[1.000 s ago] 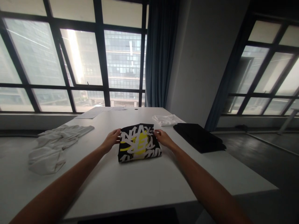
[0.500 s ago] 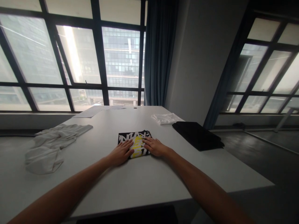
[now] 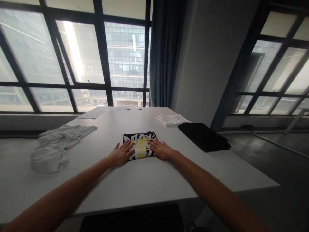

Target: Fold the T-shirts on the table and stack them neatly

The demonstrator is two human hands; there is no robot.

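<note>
A black garment (image 3: 141, 149) with bold white and yellow lettering lies folded into a small flat rectangle on the white table (image 3: 135, 180). My left hand (image 3: 121, 153) rests flat over its left side, fingers stretched out and apart. Across from it, my right hand (image 3: 160, 149) lies flat on the garment's right side, its fingers also extended. Neither hand grips the cloth. Between the hands the yellow print shows.
Crumpled pale grey cloth (image 3: 54, 146) lies on the table's left. A folded white cloth (image 3: 172, 120) and a stack of folded black cloth (image 3: 204, 137) sit along the right edge. Papers (image 3: 93, 112) lie at the far left, before the windows.
My left hand has slid left across the garment, uncovering more of the yellow print. My right hand stays on the right side. The view has tilted down slightly.
</note>
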